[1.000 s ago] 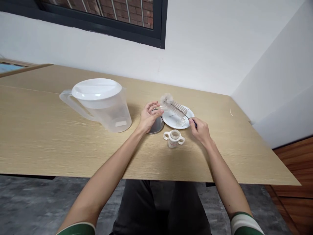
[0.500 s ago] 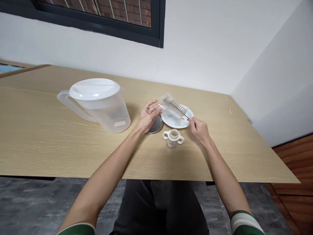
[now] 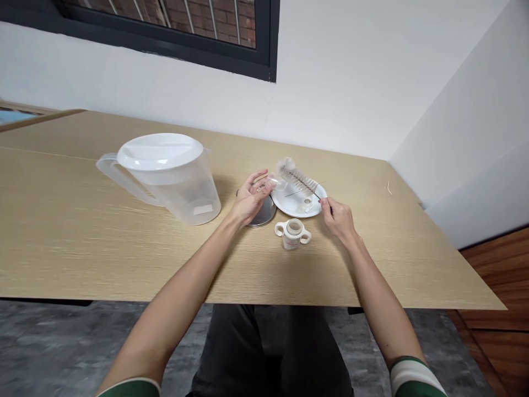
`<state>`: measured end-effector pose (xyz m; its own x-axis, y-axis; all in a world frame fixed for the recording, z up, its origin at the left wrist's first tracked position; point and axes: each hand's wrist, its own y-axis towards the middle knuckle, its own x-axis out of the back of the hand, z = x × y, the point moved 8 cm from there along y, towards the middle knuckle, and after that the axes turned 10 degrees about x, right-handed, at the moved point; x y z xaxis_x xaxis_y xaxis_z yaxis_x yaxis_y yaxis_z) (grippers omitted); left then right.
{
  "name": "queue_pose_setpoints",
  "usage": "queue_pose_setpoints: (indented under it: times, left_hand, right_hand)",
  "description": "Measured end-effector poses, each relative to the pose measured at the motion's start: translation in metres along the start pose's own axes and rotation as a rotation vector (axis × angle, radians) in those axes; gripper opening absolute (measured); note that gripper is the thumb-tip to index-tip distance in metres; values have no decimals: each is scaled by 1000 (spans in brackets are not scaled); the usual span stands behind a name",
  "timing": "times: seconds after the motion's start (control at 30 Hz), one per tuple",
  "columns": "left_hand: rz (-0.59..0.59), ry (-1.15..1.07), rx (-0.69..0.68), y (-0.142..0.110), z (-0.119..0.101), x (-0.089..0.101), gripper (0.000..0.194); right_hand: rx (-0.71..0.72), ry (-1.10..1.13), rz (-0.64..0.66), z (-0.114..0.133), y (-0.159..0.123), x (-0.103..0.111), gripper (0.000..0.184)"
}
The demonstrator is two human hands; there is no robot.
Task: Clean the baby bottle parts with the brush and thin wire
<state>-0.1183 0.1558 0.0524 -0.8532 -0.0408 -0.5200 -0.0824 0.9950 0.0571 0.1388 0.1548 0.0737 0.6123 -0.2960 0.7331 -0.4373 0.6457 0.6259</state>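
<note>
My left hand [image 3: 249, 201] holds a small clear plastic piece [image 3: 275, 183] between its fingers, just beside the brush head. My right hand [image 3: 338, 219] pinches the thin wire handle of a bottle brush [image 3: 299, 181], whose pale bristles and fluffy tip lie above a white plate [image 3: 295, 205]. A small clear part [image 3: 307, 204] rests on the plate. Partly under my left hand sits a round steel lid or cup [image 3: 264, 215]. Nearer me, below the plate, stands a white two-handled sippy cup [image 3: 293, 234].
A large translucent plastic jug [image 3: 165, 179] with a white lid stands left of my hands on the light wood table [image 3: 351, 264]. White walls bound the table's far and right sides. A thin pale scrap [image 3: 389, 188] lies near the right edge.
The brush now lies a little lower and shorter across the plate, with my right hand slightly closer to it. The clear piece in my left hand has shifted slightly right.
</note>
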Motion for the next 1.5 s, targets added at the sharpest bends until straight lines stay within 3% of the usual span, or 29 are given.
queue_pose_setpoints:
  times: [0.27,0.57,0.97,1.23,1.5]
  left_hand:
    - [4,14,-24,-1,-2,0,67]
    - [-91,58,-58,1,-4,5,66]
    - [-238,57,-45,6,2,27,63]
    - [-215,107,-87,4,-1,22,60]
    - [-132,276,-103,0,-3,8,64]
  right_hand:
    - [-5,-25,4,-1,0,-1,47]
    - [10,-29,15,3,0,-2,46]
    - [80,-65,13,15,2,3,50]
    - [30,-34,-60,11,1,10,49]
    - [14,8,-46,8,1,5,46]
